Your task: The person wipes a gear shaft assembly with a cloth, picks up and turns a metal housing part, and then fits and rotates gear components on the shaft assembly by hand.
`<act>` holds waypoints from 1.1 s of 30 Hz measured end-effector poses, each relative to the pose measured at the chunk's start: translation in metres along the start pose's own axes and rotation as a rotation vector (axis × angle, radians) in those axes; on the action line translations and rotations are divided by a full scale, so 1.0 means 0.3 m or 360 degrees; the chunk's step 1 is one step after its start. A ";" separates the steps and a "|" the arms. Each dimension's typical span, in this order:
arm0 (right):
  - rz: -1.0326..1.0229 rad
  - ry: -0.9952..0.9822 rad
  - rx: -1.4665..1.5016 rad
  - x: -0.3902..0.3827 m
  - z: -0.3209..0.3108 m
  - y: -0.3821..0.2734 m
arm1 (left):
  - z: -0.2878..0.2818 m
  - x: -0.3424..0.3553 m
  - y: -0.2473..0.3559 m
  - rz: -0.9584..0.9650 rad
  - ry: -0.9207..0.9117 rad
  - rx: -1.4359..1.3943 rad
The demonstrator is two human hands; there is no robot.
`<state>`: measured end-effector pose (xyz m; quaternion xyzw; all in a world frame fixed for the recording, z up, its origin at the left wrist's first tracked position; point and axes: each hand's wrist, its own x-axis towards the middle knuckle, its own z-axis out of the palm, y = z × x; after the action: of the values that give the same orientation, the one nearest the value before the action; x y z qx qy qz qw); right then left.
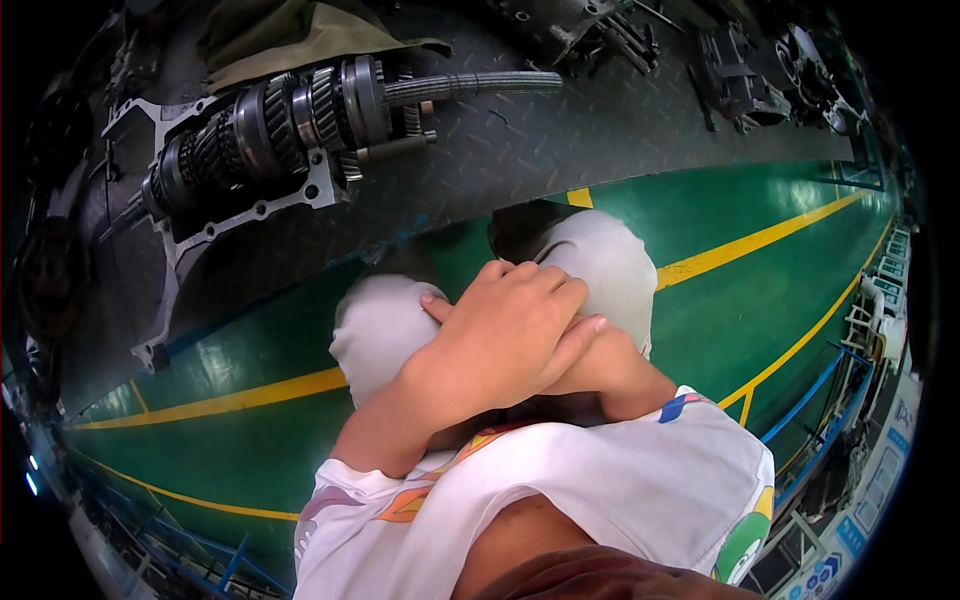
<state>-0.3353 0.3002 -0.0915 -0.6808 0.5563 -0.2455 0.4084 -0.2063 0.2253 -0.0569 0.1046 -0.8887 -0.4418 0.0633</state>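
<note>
My two hands rest together over my lap, one crossed upon the other. My left hand [512, 325] lies on top, its fingers bent over and its thumb lying along my right hand [596, 362]. Most of the right hand is hidden underneath; one fingertip pokes out at the left, by my knee. Neither hand touches anything on the workbench [480, 150]. Nearest to them, at the left of the bench, is a gear shaft assembly [265, 125] lying in an open gearbox housing half [250, 212], its splined shaft [475, 84] pointing right.
Behind the gears lies a crumpled olive cloth [300, 45]. Metal castings [735, 80] and loose parts sit at the bench's far right. Dark round parts [55, 275] stand at the left. Green floor [740, 215] with yellow lines [760, 240] surrounds me; blue-framed racks [815, 400] stand at right.
</note>
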 end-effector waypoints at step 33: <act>0.0251 -0.0095 -0.0004 -0.141 0.030 0.005 | -0.060 -0.057 0.000 -0.0229 -0.0430 0.0151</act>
<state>-0.3398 0.3432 -0.0926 -0.6425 0.5960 -0.1913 0.4420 -0.1860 0.2156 -0.0465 0.1105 -0.8992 -0.4128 -0.0937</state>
